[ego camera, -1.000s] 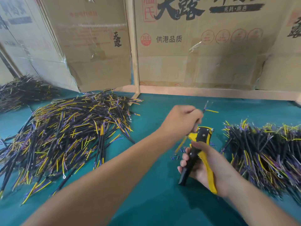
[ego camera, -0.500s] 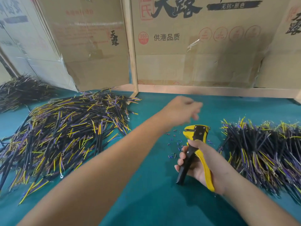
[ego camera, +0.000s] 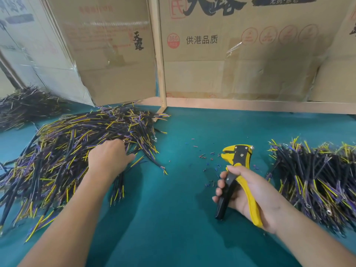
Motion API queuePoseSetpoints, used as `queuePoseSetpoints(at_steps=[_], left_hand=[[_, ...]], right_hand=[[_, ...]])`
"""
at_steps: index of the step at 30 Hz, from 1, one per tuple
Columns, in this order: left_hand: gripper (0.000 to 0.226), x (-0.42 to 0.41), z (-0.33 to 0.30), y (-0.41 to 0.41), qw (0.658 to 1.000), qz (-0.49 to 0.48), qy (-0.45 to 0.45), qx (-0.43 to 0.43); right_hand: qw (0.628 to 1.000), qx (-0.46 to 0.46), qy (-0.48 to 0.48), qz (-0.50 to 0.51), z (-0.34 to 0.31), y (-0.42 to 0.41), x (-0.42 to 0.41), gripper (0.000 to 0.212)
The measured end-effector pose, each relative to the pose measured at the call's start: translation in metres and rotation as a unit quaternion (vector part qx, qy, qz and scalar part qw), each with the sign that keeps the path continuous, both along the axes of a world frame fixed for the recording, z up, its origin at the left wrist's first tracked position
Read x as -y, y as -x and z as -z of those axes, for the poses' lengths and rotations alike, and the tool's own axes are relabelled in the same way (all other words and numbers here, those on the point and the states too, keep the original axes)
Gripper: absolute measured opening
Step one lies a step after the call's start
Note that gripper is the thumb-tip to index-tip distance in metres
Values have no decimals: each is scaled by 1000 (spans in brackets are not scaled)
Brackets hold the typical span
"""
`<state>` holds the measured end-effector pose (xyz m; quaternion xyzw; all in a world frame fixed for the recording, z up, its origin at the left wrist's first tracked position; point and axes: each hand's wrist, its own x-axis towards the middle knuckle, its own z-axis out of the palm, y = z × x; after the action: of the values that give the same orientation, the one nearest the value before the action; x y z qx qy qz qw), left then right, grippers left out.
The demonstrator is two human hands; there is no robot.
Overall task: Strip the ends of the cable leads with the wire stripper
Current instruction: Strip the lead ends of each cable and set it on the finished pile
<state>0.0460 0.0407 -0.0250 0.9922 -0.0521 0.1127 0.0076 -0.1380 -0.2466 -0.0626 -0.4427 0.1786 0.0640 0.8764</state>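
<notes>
Teal bench (ego camera: 183,218) is carrying the big left cable pile (ego camera: 77,151), leads lying roughly left to right, where the left hand (ego camera: 109,157) is resting with fingers spread, seemingly holding nothing, while the right hand (ego camera: 248,195), farther off, is gripping the wire stripper (ego camera: 238,160), jaws gaping toward it

table (ego camera: 183,218): matt teal cloth | boxes (ego camera: 240,74): brown cardboard (glossy tape) | wire stripper (ego camera: 238,158): yellow-black plastic, metal rivets

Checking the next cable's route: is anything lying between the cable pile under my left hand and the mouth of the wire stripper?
Nothing sizeable. Between the cable pile under the left hand and the wire stripper lies teal mat with only scattered insulation bits.
</notes>
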Motion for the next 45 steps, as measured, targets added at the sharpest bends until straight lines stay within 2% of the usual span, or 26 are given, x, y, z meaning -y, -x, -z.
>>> queuePoseSetpoints(at_steps=[3, 7, 11, 27, 34, 40, 45], left_hand=[[31, 3, 3, 4, 999, -4, -37, -24], [26, 0, 1, 9, 998, -15, -41, -38], [29, -8, -2, 9, 997, -60, -23, -35], [33, -7, 1, 1, 997, -24, 71, -17], [45, 4, -4, 4, 983, 71, 166, 37], [34, 20, -5, 16, 939, 238, 243, 53], [25, 26, -4, 20, 923, 293, 239, 80]], right_hand=[[1000, -7, -2, 2, 4, -3, 1, 29], [1000, -12, 2, -3, 7, -5, 2, 41], [1000, -27, 0, 8, 3, -5, -1, 21], [999, -40, 1, 24, -9, 5, -10, 19], [998, -49, 20, 28, -19, 8, -14, 19], [998, -52, 22, 26, -22, 10, -16, 19], [998, -57, 23, 27, -22, 9, -16, 20]])
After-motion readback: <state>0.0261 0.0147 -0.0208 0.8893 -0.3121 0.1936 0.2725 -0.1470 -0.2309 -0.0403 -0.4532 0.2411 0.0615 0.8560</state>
